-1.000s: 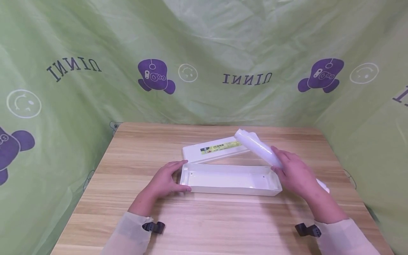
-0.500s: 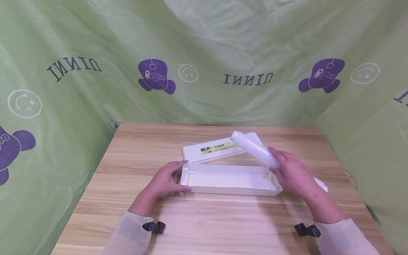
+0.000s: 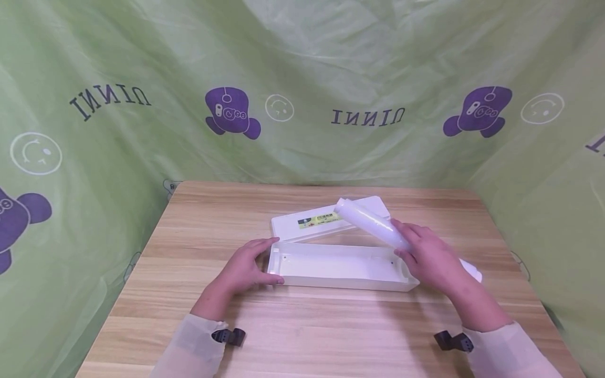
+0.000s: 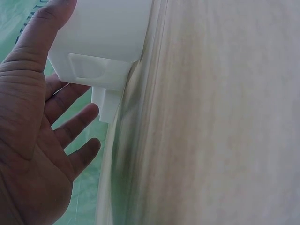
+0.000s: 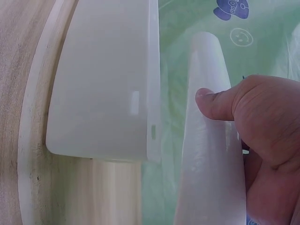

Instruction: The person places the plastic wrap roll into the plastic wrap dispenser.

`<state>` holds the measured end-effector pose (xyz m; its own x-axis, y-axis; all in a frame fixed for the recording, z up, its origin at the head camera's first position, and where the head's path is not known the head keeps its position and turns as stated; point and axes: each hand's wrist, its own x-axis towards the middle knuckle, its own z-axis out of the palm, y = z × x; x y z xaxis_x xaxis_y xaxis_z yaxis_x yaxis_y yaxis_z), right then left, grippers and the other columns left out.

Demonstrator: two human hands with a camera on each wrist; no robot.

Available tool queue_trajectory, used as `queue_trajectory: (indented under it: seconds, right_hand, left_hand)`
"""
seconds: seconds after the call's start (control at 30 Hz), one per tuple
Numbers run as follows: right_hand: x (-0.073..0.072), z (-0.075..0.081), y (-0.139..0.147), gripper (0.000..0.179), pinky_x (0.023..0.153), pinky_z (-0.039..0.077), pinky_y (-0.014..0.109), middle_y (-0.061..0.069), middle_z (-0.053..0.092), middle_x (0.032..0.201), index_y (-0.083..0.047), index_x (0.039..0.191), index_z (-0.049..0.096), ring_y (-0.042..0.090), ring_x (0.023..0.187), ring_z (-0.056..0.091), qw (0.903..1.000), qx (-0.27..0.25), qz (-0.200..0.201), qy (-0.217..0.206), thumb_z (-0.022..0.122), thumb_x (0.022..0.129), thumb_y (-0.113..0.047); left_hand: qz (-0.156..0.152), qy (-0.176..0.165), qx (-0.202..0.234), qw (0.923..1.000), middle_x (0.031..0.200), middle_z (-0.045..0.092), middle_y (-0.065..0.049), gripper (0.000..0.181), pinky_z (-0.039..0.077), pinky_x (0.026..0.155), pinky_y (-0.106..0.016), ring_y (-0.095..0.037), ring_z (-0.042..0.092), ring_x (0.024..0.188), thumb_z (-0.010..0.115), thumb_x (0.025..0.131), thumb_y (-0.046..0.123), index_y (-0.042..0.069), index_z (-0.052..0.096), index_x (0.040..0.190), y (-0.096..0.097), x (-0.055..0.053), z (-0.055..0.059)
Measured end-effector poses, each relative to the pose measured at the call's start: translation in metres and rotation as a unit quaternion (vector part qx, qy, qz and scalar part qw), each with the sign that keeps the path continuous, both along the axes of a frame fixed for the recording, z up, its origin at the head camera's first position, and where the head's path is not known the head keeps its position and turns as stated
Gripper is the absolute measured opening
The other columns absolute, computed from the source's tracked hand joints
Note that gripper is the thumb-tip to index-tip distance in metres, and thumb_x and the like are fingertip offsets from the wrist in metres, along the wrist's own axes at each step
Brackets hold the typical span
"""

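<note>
A long white plastic box [image 3: 331,265] sits open side up on the table, its inside bare. My left hand [image 3: 243,265] holds the box's left end, thumb on the near wall and fingers at the far corner. In the left wrist view the thumb [image 4: 40,33] lies along the box wall. My right hand [image 3: 432,257] grips a roll of cling film [image 3: 371,223], which slants over the box's right end, far end raised. The right wrist view shows the thumb [image 5: 218,103] pressed on the roll, clear of the box. Behind the box lies its white lid [image 3: 288,226] with a green-yellow label.
The wooden table [image 3: 302,331] carries all of this. A green curtain [image 3: 302,152] with purple figures surrounds its back and sides. The lid lies askew, close to the box's back left corner.
My right hand has shifted slightly left with the cling film roll, whose far end has moved left and down over the lid. The left hand and the box have stayed put.
</note>
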<state>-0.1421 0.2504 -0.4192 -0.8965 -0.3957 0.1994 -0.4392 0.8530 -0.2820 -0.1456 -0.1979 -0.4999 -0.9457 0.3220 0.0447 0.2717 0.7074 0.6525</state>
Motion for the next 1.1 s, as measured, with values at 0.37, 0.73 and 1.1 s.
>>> queue_trajectory:
  seconds: [0.37,0.73,1.1]
  right_hand:
    - [0.001,0.0,-0.005,0.07,0.09,0.054,0.066,0.024,0.061,0.135,-0.009,0.156,0.046,0.046,0.117,0.06,0.9998,0.007,0.017,0.01,0.076,0.093,-0.014]
    - [0.001,0.0,-0.012,0.07,0.091,0.055,0.064,0.023,0.062,0.134,-0.007,0.155,0.047,0.045,0.117,0.062,0.9991,0.009,0.035,0.021,0.077,0.092,-0.012]
    - [0.002,-0.001,-0.018,0.07,0.087,0.058,0.061,0.021,0.064,0.132,-0.008,0.154,0.049,0.042,0.115,0.063,0.9986,0.016,0.045,0.022,0.079,0.091,-0.014]
  left_hand:
    - [0.008,-0.007,-0.008,0.9999,0.153,0.055,-0.002,0.114,0.036,0.119,-0.054,-0.032,0.046,0.143,0.09,0.057,0.073,0.027,0.052,0.154,0.001,0.001,0.001]
    - [0.015,0.0,-0.018,0.9997,0.152,0.055,-0.002,0.114,0.037,0.118,-0.054,-0.032,0.046,0.143,0.089,0.057,0.074,0.028,0.052,0.154,0.002,0.0,-0.001]
    - [0.018,0.001,-0.011,0.9998,0.15,0.057,-0.006,0.111,0.039,0.117,-0.054,-0.032,0.048,0.141,0.092,0.057,0.069,0.025,0.055,0.152,0.004,0.002,0.002]
